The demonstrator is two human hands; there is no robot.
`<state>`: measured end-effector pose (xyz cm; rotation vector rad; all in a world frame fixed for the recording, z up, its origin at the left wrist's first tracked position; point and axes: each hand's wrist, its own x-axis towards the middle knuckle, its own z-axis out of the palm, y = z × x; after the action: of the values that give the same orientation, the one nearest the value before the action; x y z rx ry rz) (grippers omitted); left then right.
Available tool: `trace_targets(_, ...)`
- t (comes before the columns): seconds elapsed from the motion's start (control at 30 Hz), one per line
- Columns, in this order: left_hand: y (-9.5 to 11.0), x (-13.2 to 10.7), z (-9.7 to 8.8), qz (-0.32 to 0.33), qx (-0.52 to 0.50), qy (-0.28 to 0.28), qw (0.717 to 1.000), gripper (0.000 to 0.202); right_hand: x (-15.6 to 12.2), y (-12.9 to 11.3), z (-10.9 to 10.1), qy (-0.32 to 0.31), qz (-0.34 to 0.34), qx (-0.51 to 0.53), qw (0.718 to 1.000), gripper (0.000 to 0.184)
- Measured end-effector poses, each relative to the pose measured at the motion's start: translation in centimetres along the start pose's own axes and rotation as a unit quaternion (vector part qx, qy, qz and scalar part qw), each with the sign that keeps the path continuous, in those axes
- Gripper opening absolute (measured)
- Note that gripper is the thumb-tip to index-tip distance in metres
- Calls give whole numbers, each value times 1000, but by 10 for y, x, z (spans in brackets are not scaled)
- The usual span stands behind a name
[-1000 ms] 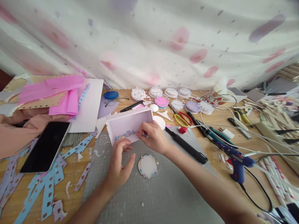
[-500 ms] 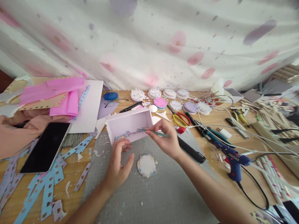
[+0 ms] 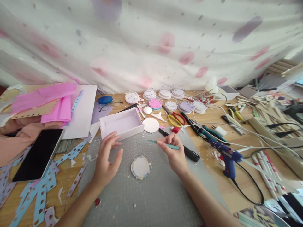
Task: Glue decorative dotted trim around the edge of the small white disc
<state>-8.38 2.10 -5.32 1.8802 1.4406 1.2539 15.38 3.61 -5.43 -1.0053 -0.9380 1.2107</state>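
Tweezers (image 3: 174, 147) sit pinched in our right hand (image 3: 174, 155), just right of the frame's centre. Lower down, a round paper piece (image 3: 140, 167) lies on our grey mat (image 3: 151, 201). Our left hand (image 3: 106, 162), spread wide, is beside the pale box (image 3: 131, 132); we cannot tell whether they touch. A phone (image 3: 39, 154) lies at far left.

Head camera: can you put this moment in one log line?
left hand: open, near white box | right hand: holds teal pointed tool over gray mat | white-topped disc: on mat, between hands
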Motion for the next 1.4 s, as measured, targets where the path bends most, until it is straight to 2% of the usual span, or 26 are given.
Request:
trace_targets(0.1, 10, 3, 3, 9, -5, 3, 1000, 34, -4, -4, 2, -12, 10, 17, 1000, 40)
trace_targets(0.23, 20, 7, 16, -26, -46, -57, 997, 18, -11, -7, 4, -30, 20, 17, 999, 41)
trace_targets(0.33, 20, 6, 26, -39, -81, -98, 991, 15, -13, -7, 6, -38, 22, 12, 999, 41)
trace_targets(0.43, 15, 2, 30, -41, -97, -115, 988, 14, -14, -7, 11, -53, 23, 13, 998, 41)
trace_targets(0.83, 9, 2, 30, -16, -100, -97, 990, 9, -16, -1, 17, -82, 60, 2, 995, 38)
trace_targets(1.03, 9, 0, 29, -20, -106, -101, 989, 11, -14, -4, 16, -61, 48, -19, 997, 38)
trace_targets(1.23, 10, -1, 29, -21, -110, -106, 988, 11, -16, -3, 15, -91, 50, -24, 994, 36)
trace_targets(1.4, 10, 0, 30, -16, -109, -113, 987, 11, -18, -6, 17, -92, 38, -48, 994, 37)
